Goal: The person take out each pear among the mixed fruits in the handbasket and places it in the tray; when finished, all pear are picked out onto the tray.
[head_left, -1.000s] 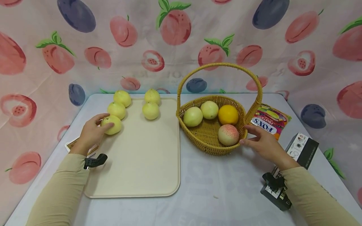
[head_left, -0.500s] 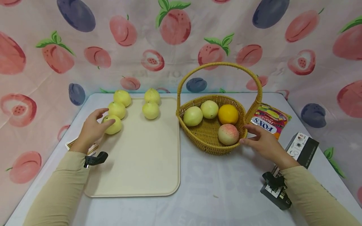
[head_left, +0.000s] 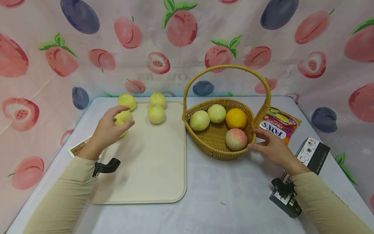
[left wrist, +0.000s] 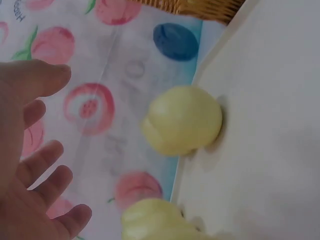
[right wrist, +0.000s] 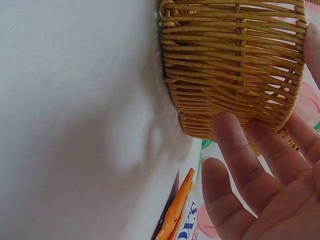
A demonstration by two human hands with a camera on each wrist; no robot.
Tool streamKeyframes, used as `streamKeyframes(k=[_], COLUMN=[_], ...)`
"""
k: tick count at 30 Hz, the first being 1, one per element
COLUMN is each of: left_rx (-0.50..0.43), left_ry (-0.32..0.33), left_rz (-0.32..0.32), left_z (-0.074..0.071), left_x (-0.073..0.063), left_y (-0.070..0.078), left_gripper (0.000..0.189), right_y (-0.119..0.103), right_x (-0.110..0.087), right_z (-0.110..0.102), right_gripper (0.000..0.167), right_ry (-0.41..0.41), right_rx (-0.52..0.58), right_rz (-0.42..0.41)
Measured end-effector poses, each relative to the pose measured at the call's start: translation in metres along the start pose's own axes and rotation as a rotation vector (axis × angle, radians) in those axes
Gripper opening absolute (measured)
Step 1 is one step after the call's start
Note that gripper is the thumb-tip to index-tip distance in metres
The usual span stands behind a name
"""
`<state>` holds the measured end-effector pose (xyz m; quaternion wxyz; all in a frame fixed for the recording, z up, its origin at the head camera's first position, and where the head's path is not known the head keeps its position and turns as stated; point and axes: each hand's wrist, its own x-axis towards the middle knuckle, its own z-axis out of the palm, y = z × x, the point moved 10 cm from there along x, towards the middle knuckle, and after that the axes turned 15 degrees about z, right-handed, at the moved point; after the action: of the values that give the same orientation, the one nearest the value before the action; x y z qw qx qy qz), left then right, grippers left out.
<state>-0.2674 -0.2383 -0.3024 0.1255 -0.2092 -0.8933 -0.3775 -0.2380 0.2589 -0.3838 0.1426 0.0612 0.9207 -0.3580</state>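
My left hand (head_left: 109, 131) hovers over the left side of the beige tray (head_left: 146, 162), thumb and fingers apart with nothing between them. Behind it stand pale yellow round fruits (head_left: 124, 116) in a row, the nearest mostly hidden. Another such fruit (head_left: 156, 114) sits to the right, and the left wrist view shows a yellow fruit (left wrist: 182, 120) with a puckered end. My right hand (head_left: 270, 148) touches the right side of the wicker basket (head_left: 214, 152), fingers extended along its outer wall and thumb at the rim. Inside lie a peach (head_left: 236, 139), an orange (head_left: 235, 119) and two pale green-yellow fruits (head_left: 199, 120).
The basket's tall handle (head_left: 228, 67) arches above it. A Fox's Fruits candy bag (head_left: 277, 125) lies right of the basket. Under the right forearm is a long black-and-white box (head_left: 311, 154). A flat brown-and-white item (head_left: 80, 147) lies left of the tray. Fruit-print cloth (head_left: 181, 58) hangs behind.
My left hand has released the nearest yellow fruit on the tray's left side and moved right and up. The right hand stays at the basket's side.
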Motion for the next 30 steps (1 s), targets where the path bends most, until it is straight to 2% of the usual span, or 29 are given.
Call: streamKeyframes(k=[10,30], left_rx=[-0.042,-0.126], left_ry=[-0.074,-0.185], left_rz=[0.121,0.240], left_z=[0.032,0.104], left_x=[0.008,0.026], left_y=[0.034,0.067], left_gripper=[0.051,0.050], right_y=[-0.001,0.000], right_x=[0.001,0.000], right_z=[0.000,0.000], right_gripper=[0.083,0.083], right_ry=[0.003,0.007], right_rx=[-0.007,0.004], right_rz=[-0.007,0.001])
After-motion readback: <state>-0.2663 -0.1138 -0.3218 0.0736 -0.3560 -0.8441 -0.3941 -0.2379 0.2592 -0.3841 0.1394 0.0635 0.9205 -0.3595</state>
